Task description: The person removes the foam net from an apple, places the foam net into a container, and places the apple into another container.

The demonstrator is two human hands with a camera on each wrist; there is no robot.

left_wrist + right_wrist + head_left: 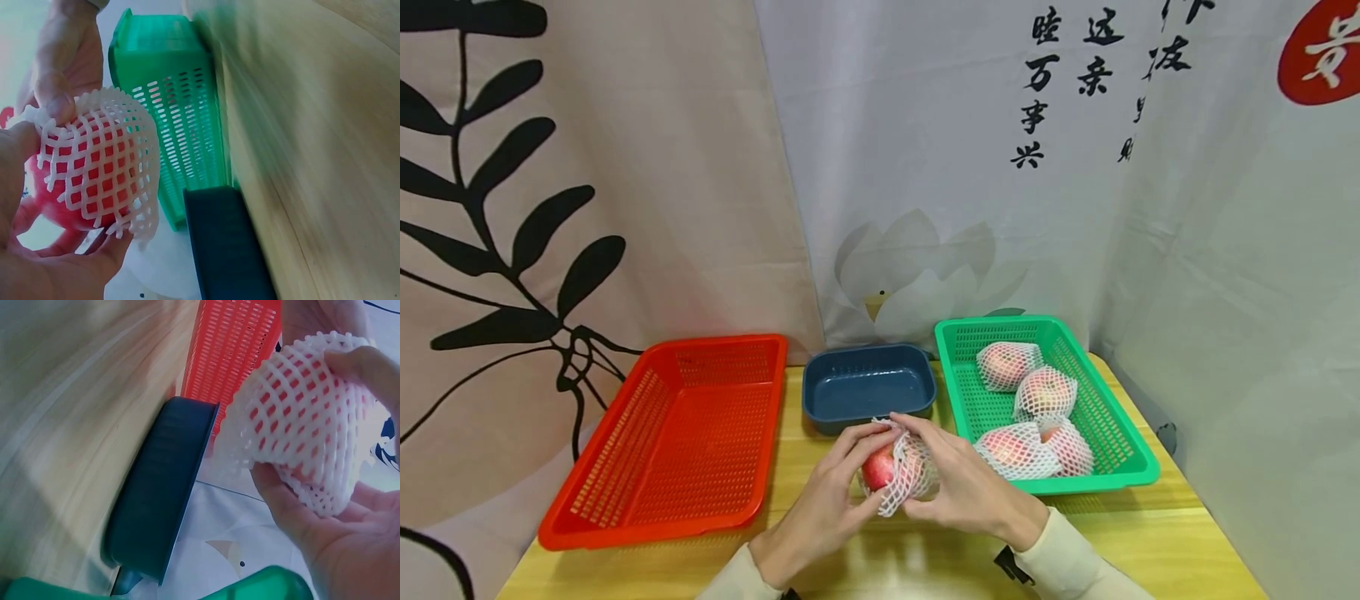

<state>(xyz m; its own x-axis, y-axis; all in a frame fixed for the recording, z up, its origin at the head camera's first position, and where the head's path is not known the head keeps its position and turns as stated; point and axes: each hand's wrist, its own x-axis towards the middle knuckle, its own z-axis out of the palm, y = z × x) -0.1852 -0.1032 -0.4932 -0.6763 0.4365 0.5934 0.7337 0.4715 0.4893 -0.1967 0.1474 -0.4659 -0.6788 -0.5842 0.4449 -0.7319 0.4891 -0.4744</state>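
A red apple [878, 469], partly covered by a white foam net [912, 472], is between my hands above the front of the table. My left hand [829, 506] grips the apple on its bare side, with the thumb near the net's edge in the left wrist view. From the other side my right hand [976, 490] holds the foam net, its thumb and fingers curled round the covered part of the apple. In the right wrist view the net [306, 403] covers most of the fruit, and one end of it hangs loose.
A red basket [700, 454] stands on the left of the wooden table [1120, 533]. Behind my hands is a dark blue basin [868, 387]. The green basket [1120, 417] on the right holds several netted apples [1047, 393]. A printed cloth [925, 167] hangs behind.
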